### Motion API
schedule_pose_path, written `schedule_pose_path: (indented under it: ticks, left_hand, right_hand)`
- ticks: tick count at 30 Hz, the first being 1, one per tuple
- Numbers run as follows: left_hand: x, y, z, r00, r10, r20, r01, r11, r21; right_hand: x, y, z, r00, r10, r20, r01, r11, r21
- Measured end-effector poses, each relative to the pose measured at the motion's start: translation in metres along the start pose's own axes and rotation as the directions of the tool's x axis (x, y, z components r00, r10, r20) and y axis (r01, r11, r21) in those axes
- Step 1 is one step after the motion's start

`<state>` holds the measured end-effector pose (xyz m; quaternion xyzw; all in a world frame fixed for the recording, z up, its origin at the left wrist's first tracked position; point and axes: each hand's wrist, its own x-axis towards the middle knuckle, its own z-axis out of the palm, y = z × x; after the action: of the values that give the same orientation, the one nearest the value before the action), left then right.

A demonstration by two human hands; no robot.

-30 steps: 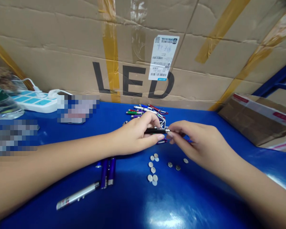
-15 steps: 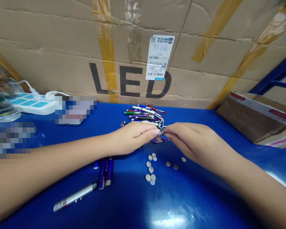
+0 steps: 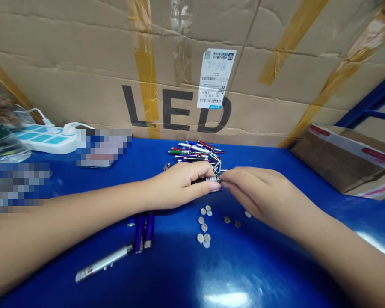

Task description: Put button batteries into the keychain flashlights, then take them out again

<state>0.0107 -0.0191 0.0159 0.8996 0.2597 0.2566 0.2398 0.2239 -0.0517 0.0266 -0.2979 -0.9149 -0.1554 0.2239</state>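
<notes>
Left hand (image 3: 182, 184) pinching a black penlight (image 3: 212, 179), right hand's (image 3: 259, 186) fingers closed at its tip, button cells (image 3: 204, 227) lay nearer the table's (image 3: 276, 256) front edge.

Both hands (image 3: 220, 179) hold a small black penlight (image 3: 211, 179) beyond scattered button cells (image 3: 204, 227) on a blue table (image 3: 259, 265).
</notes>
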Motion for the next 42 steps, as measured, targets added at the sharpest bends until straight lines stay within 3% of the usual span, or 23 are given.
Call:
schedule_pose_path:
  ticks: [3, 6, 7, 9, 11, 12, 13, 14, 15, 19, 21, 24, 28, 31, 33, 35, 36, 39, 41, 42]
  left_hand:
    - [-0.002, -0.004, 0.002, 0.996, 0.092, -0.008, -0.085, 0.948, 0.307]
    - [-0.005, -0.009, 0.002, 0.958, 0.287, 0.021, -0.233, 0.733, 0.639]
    - [-0.006, -0.01, 0.002, 0.934, 0.355, 0.04, -0.275, 0.644, 0.714]
    - [-0.006, -0.011, 0.001, 0.881, 0.467, 0.079, -0.326, 0.477, 0.816]
    - [-0.006, -0.011, 0.0, 0.833, 0.54, 0.118, -0.358, 0.363, 0.86]
    - [-0.005, -0.011, 0.0, 0.823, 0.554, 0.125, -0.366, 0.349, 0.863]
    - [-0.005, -0.011, 0.0, 0.827, 0.55, 0.115, -0.366, 0.371, 0.853]
    - [-0.004, -0.011, 0.0, 0.844, 0.527, 0.095, -0.359, 0.423, 0.832]
    - [-0.004, -0.011, 0.0, 0.867, 0.492, 0.072, -0.345, 0.49, 0.8]
    - [-0.003, -0.011, 0.0, 0.933, 0.356, 0.045, -0.296, 0.693, 0.657]
    - [-0.003, -0.01, 0.0, 0.953, 0.297, 0.059, -0.272, 0.752, 0.601]
    - [-0.001, -0.008, -0.001, 0.972, 0.223, 0.066, -0.224, 0.819, 0.529]
    - [0.0, -0.008, -0.002, 0.978, 0.2, 0.063, -0.206, 0.856, 0.474]
    - [-0.001, -0.009, -0.001, 0.965, 0.253, 0.065, -0.25, 0.821, 0.513]
    - [-0.002, -0.009, -0.002, 0.948, 0.307, 0.078, -0.293, 0.757, 0.583]
    - [-0.003, -0.009, -0.004, 0.93, 0.356, 0.091, -0.323, 0.674, 0.665]
    - [-0.004, -0.009, -0.005, 0.92, 0.378, 0.102, -0.335, 0.625, 0.705]
    - [-0.003, -0.008, -0.008, 0.874, 0.463, 0.147, -0.376, 0.455, 0.807]
    - [-0.003, -0.008, -0.008, 0.849, 0.5, 0.169, -0.391, 0.382, 0.837]
    - [-0.002, -0.009, -0.008, 0.849, 0.501, 0.17, -0.391, 0.378, 0.839]
  right_hand:
    - [0.002, -0.004, -0.001, 0.996, 0.082, 0.035, -0.086, 0.99, 0.112]
    - [0.006, -0.01, -0.002, 0.95, 0.267, 0.164, -0.31, 0.873, 0.377]
    - [0.008, -0.012, -0.002, 0.908, 0.337, 0.248, -0.418, 0.772, 0.479]
    - [0.012, -0.014, -0.002, 0.785, 0.425, 0.451, -0.617, 0.474, 0.628]
    - [0.014, -0.014, 0.0, 0.668, 0.411, 0.62, -0.727, 0.182, 0.663]
    - [0.014, -0.013, 0.001, 0.637, 0.386, 0.667, -0.748, 0.102, 0.656]
    - [0.014, -0.012, 0.002, 0.626, 0.368, 0.688, -0.758, 0.08, 0.647]
    - [0.014, -0.01, 0.002, 0.63, 0.365, 0.685, -0.761, 0.118, 0.638]
    - [0.013, -0.009, 0.003, 0.654, 0.375, 0.657, -0.75, 0.21, 0.627]
    - [0.011, -0.004, 0.003, 0.858, 0.339, 0.385, -0.492, 0.759, 0.427]
    - [0.009, -0.004, 0.003, 0.914, 0.267, 0.306, -0.349, 0.901, 0.259]
    - [0.007, -0.005, 0.001, 0.934, 0.185, 0.307, -0.224, 0.97, 0.097]
    - [0.004, -0.003, 0.0, 0.936, 0.118, 0.333, -0.132, 0.991, 0.021]
    - [0.003, -0.002, 0.003, 0.922, 0.124, 0.366, -0.131, 0.991, -0.005]
    - [0.005, -0.004, 0.006, 0.916, 0.135, 0.378, -0.184, 0.978, 0.096]
    - [0.007, -0.006, 0.007, 0.903, 0.188, 0.386, -0.314, 0.902, 0.297]
    - [0.009, -0.008, 0.007, 0.883, 0.231, 0.408, -0.403, 0.819, 0.408]
    - [0.011, -0.012, 0.009, 0.755, 0.311, 0.577, -0.655, 0.408, 0.636]
    - [0.011, -0.013, 0.011, 0.696, 0.27, 0.665, -0.712, 0.143, 0.687]
    - [0.01, -0.013, 0.012, 0.686, 0.25, 0.683, -0.717, 0.071, 0.694]
